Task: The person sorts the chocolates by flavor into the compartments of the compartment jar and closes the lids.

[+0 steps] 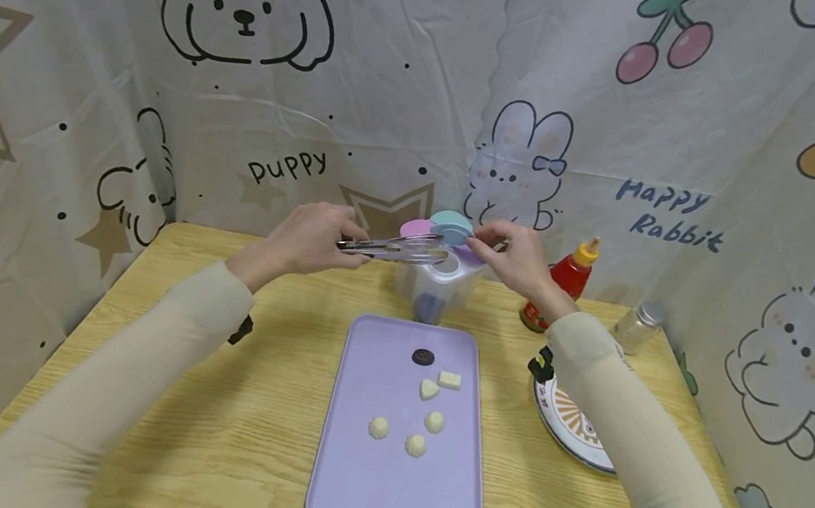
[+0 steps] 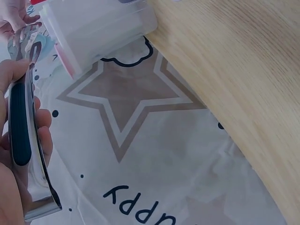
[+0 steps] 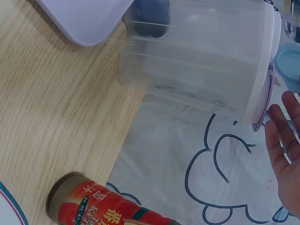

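My left hand (image 1: 319, 236) grips metal tongs (image 1: 401, 247) with a dark inset on the handle, their tips level over the top of a translucent container (image 1: 412, 284). The container has several flip lids: a teal lid (image 1: 452, 225) standing raised, a pink lid (image 1: 415, 227) and a purple lid (image 3: 264, 101). My right hand (image 1: 513, 258) pinches the teal lid's right edge between thumb and finger; its other fingers extend loosely in the right wrist view. Under the raised lid, a round opening (image 1: 449, 264) shows beside the tong tips. Something dark (image 1: 429, 307) lies low inside the container.
In front of the container lies a purple tray (image 1: 387, 495) with a dark round piece (image 1: 423, 357), a white block (image 1: 449, 380), a white triangular piece (image 1: 429, 389) and three white balls (image 1: 416, 445). At right are a red sauce bottle (image 1: 571, 274), a shaker jar (image 1: 639, 324) and a plate (image 1: 569, 427).
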Motion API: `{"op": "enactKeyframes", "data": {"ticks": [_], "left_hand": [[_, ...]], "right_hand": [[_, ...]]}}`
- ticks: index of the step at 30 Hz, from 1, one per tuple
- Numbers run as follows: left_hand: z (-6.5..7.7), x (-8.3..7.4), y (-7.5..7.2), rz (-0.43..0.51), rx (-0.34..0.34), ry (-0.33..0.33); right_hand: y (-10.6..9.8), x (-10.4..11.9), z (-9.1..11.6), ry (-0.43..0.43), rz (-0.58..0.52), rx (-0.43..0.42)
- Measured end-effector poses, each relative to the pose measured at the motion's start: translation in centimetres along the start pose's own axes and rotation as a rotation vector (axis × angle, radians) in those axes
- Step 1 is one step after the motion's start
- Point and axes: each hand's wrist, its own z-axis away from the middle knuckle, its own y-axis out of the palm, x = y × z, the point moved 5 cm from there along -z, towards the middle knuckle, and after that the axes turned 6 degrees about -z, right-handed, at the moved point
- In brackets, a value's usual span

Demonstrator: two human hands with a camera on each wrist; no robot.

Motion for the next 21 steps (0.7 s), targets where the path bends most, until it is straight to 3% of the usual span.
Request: {"op": "enactKeyframes", "data": {"ticks": [10, 21], "left_hand": [[2.4, 0.7, 0.2, 0.031, -0.001, -0.015], [4.5, 0.2, 2.4, -0.008, 0.000, 0.071]], "right_hand": [[0.1, 0.1, 0.0, -0.009, 0.000, -0.004], [0.1, 0.0, 0.0, -0.012, -0.005, -0.005]]}}
